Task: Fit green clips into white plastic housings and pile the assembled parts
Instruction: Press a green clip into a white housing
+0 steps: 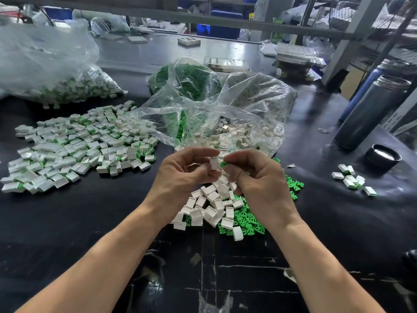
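1. Assembled parts [76,145]: large loose pile, spread toward the table's left edge.
2. Loose white housings [209,206] over green clips [246,220]: mid-table, beneath both hands.
3. Left hand [182,172]: fingers curled, pinching one white housing [214,163], long axis upright.
4. Right hand [252,175]: fingertips pinching one green clip [223,164], mostly hidden; its pointing direction cannot be told.
5. Key relation: clip lies just beside the housing's right face, nearly touching; insertion likely runs leftward, by my judgement.
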The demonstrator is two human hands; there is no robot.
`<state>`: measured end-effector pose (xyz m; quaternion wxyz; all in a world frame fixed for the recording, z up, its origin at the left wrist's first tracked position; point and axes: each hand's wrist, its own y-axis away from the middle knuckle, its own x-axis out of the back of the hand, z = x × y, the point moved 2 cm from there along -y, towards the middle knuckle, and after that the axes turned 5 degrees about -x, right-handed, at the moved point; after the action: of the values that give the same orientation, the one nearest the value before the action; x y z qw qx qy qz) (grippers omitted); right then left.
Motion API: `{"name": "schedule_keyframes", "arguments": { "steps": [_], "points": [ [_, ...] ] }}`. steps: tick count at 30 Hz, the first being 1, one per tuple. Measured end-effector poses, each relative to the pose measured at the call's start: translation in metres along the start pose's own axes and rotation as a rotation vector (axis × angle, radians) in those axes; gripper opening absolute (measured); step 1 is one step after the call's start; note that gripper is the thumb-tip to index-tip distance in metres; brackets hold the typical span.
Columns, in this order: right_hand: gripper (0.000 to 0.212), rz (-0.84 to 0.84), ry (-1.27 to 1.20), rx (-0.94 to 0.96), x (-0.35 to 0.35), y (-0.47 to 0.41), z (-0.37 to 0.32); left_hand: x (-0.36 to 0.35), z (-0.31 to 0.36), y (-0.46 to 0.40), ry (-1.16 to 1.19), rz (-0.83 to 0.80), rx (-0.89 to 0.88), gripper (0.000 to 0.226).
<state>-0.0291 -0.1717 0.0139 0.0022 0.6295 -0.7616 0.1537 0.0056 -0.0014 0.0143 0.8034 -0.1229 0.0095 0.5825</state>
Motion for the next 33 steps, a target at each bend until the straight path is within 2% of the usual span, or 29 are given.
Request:
{"name": "schedule_keyframes", "arguments": {
  "steps": [7, 11, 18, 22, 30, 33],
  "points": [
    [0.030, 0.001, 0.004, 0.030, -0.0049, 0.0007, -0.0004, -0.0024, -0.0002, 0.0018, -0.050, -0.101, -0.005, 0.031],
    [0.028, 0.015, -0.028, 0.019, -0.0040, 0.0004, -0.0002, -0.0008, -0.0005, 0.0013, -0.027, -0.071, 0.029, 0.026],
    [0.027, 0.050, -0.079, 0.010, -0.0024, 0.0006, -0.0005, 0.0027, -0.0048, -0.0025, 0.160, 0.040, 0.126, 0.038],
    [0.026, 0.041, -0.053, 0.031, -0.0060, 0.0013, -0.0015, 0.0037, -0.0079, -0.0033, 0.251, 0.054, 0.158, 0.030],
    [0.025, 0.057, -0.045, 0.015, -0.0057, 0.0028, -0.0023, 0.0044, -0.0086, -0.0037, 0.202, 0.007, 0.144, 0.026],
    [0.022, 0.050, -0.044, 0.001, -0.0042, 0.0025, -0.0026, 0.0045, -0.0070, -0.0029, 0.110, -0.019, 0.110, 0.024]
  ]
}}
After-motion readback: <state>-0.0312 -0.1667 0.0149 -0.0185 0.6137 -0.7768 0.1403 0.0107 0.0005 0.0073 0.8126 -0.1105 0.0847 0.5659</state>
